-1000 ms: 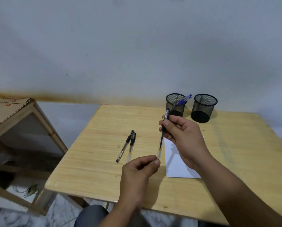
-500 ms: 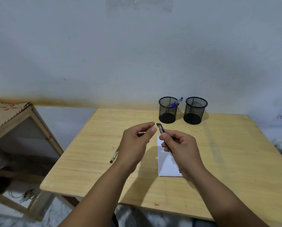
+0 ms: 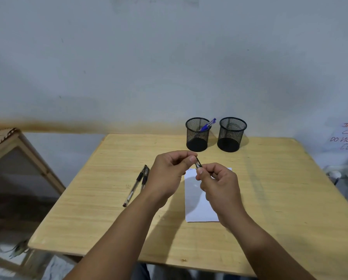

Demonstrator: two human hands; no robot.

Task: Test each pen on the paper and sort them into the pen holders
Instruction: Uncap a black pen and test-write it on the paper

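Holding: both hands met above the paper (image 3: 197, 199), each closed on an end of one black pen (image 3: 198, 164).
Left hand: the left hand (image 3: 169, 174) pinched what I took to be the cap against the pen's back end, thumb and forefinger curled tight.
Right hand: the right hand (image 3: 219, 184) wrapped the barrel, fingers folded round it; the writing tip was hidden under that hand, so I could not tell whether it was bare.
Waiting pens: two capped pens (image 3: 137, 183) lay side by side on the table (image 3: 280, 199), left of the left wrist, untouched.
Holders: the left holder (image 3: 197, 134) held a blue pen (image 3: 208, 124) leaning on its rim; the right holder (image 3: 231, 134) looked empty, just beside it.
Risk: a cap pushed on crooked could pop off and roll away, and pressing hard with both hands might jab the tip into the palm or smear ink on the sheet.
Change: a second before, the left hand sat low at the near end of the pen, which stood nearly upright; by this moment that hand had risen to meet the right, and the pen was tipped down between them.
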